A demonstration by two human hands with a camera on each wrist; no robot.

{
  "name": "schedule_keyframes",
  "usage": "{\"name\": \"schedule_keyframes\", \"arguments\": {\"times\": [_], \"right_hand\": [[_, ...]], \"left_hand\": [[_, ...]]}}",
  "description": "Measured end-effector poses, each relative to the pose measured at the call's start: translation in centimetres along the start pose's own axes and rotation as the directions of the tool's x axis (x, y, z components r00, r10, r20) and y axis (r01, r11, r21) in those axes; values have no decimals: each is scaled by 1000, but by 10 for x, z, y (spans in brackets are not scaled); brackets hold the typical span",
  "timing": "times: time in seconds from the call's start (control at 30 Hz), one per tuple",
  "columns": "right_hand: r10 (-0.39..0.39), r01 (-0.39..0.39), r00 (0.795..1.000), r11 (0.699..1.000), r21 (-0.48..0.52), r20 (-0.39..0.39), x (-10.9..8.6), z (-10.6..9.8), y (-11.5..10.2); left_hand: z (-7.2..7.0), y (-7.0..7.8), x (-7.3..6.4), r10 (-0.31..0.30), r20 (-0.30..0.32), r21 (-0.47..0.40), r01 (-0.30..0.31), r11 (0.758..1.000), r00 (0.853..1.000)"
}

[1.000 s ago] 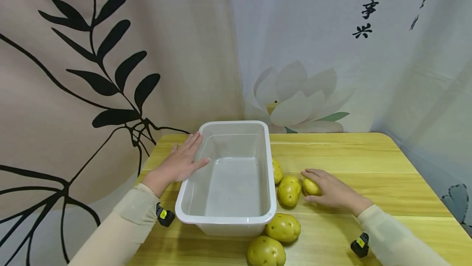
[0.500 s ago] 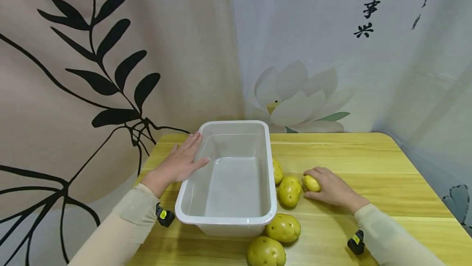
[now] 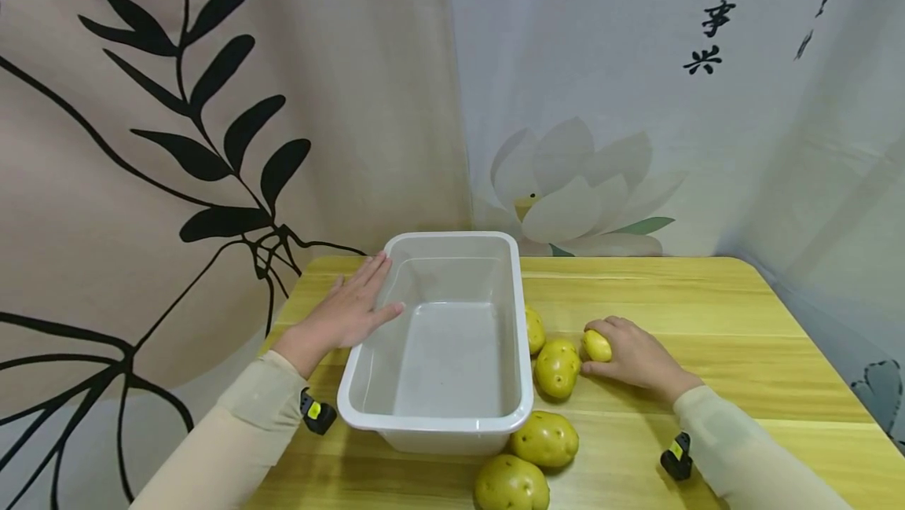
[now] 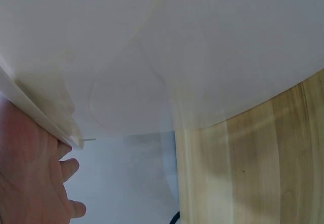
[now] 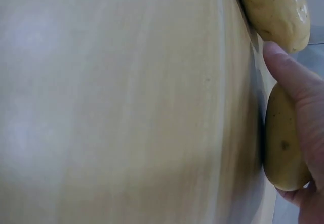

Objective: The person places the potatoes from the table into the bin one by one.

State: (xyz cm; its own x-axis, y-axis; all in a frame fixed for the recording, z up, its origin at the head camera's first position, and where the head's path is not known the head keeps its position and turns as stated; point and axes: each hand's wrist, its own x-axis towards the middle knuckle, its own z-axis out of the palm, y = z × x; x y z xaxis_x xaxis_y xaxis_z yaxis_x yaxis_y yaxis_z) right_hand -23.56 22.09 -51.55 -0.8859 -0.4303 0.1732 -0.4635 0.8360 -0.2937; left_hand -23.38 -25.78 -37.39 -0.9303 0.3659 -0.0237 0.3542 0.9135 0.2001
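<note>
Pinching the small oval yellow potato (image 3: 597,346), presumably firm, light, best held across its sides, the right hand (image 3: 632,358) lies right of the white rectangular plastic tub (image 3: 434,423), whose left rim the straight-fingered left hand (image 3: 344,317) touches.

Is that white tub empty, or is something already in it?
The white tub is empty: the head view shows its bare floor, and every potato in view is outside it.
</note>
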Motion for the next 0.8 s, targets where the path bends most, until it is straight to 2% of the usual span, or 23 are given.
{"name": "schedule_keyframes", "arguments": {"times": [0.23,0.6,0.8], "right_hand": [[-12,13,1000,999,37,-17,2,1,2],[59,-54,998,989,140,-38,-1,-5,1],[62,-49,996,984,172,-71,0,-14,-5]], "left_hand": [[0,0,0,-4,5,-8,4,1000,1000],[-1,1,0,-10,14,-9,10,1000,1000],[-1,1,-1,-12,10,-16,12,1000,1000]]}}
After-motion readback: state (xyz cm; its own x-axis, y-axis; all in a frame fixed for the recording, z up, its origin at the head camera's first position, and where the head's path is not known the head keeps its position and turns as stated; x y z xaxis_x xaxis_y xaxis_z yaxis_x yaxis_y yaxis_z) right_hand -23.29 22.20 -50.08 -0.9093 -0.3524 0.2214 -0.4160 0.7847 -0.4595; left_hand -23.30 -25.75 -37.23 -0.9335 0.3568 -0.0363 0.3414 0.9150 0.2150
